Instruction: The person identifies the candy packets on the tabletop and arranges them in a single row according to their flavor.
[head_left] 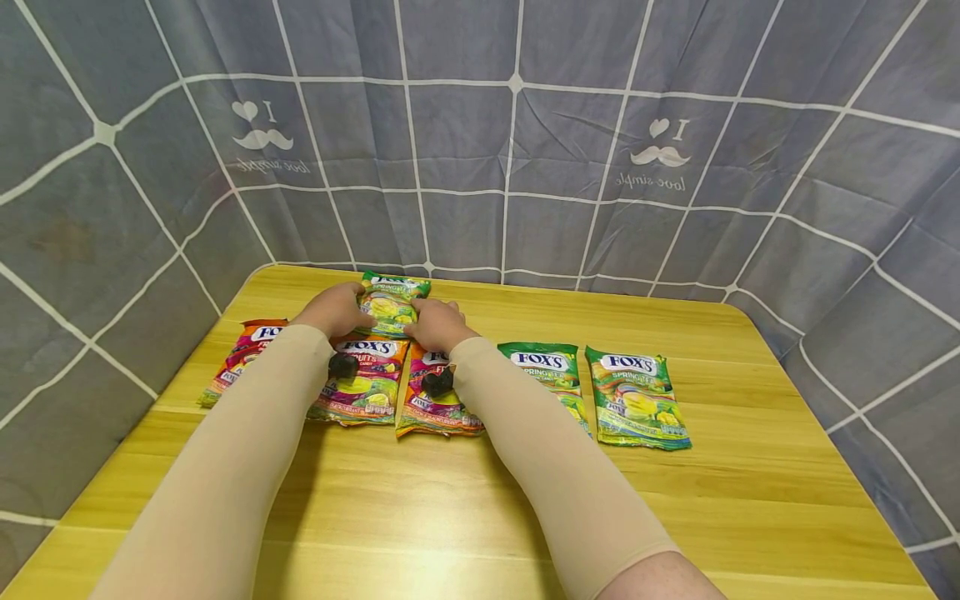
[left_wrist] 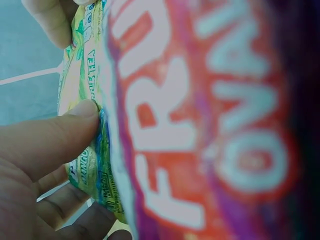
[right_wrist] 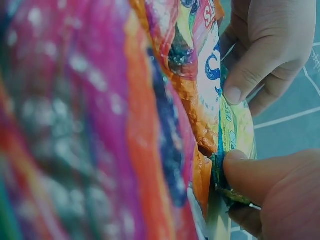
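Both hands hold a green FOX'S Spring Tea candy bag (head_left: 390,307) by its sides, at the back left of the table. My left hand (head_left: 335,310) grips its left edge, thumb on the front and fingers behind. My right hand (head_left: 441,325) pinches the lower right edge; its thumb (right_wrist: 245,167) presses the wrapper in the right wrist view. Just in front lie two orange-purple FOX'S Fruits candy bags, one left (head_left: 363,383) and one right (head_left: 431,400); their tops meet the green bag's lower edge. Another, redder bag (head_left: 243,350) is partly hidden by the left sleeve.
Two more green FOX'S bags lie to the right, one (head_left: 543,367) partly behind the right sleeve and one (head_left: 637,400) fully visible. The wooden table (head_left: 750,483) ends at a grey checked curtain (head_left: 465,142) at the back and sides.
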